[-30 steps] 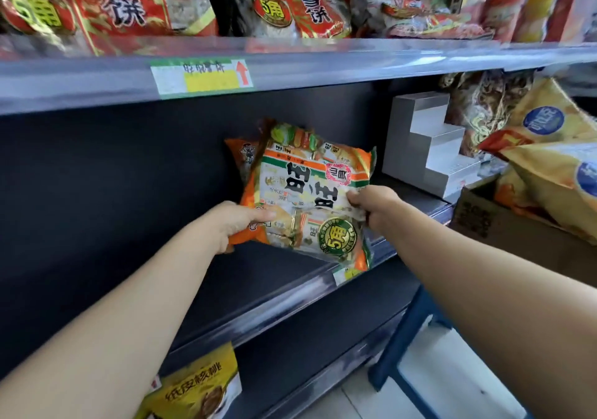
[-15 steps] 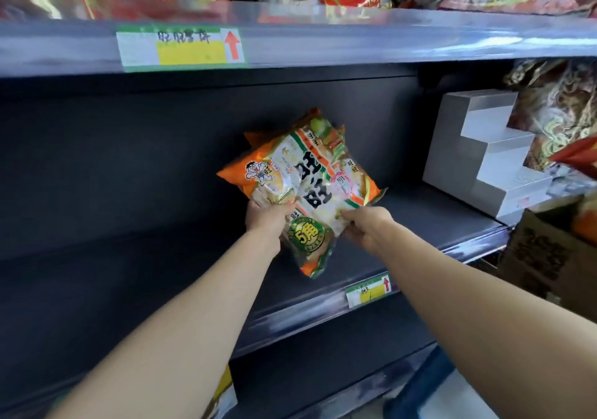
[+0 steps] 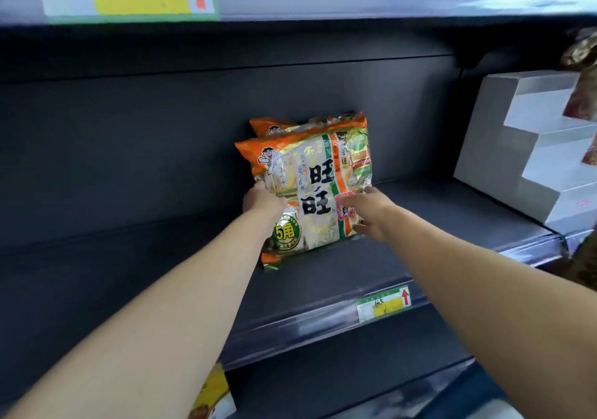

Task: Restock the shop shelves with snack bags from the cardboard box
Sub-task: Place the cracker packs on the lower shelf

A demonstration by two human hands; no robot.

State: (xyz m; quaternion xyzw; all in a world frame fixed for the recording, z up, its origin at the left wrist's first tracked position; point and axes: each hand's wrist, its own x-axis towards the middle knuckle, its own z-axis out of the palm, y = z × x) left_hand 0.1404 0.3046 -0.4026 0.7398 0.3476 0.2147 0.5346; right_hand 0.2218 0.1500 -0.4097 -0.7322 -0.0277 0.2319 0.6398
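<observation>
Gripping the orange-and-green printed plastic snack bag [image 3: 318, 189] with curled fingers of the left hand [image 3: 263, 200] at its left edge and of the right hand [image 3: 371, 213] at its lower right edge, upright on the dark grey metal shelf [image 3: 436, 221], just before a second matching bag [image 3: 274, 126].

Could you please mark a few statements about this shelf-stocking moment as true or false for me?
1. Both the left hand and the right hand hold the orange snack bag. True.
2. A white stepped riser stands to the bag's right. True.
3. The arrow on the shelf-edge price label points down. False: it points up.
4. Nothing stands behind the held bag. False: a second orange bag shows just behind it.
</observation>
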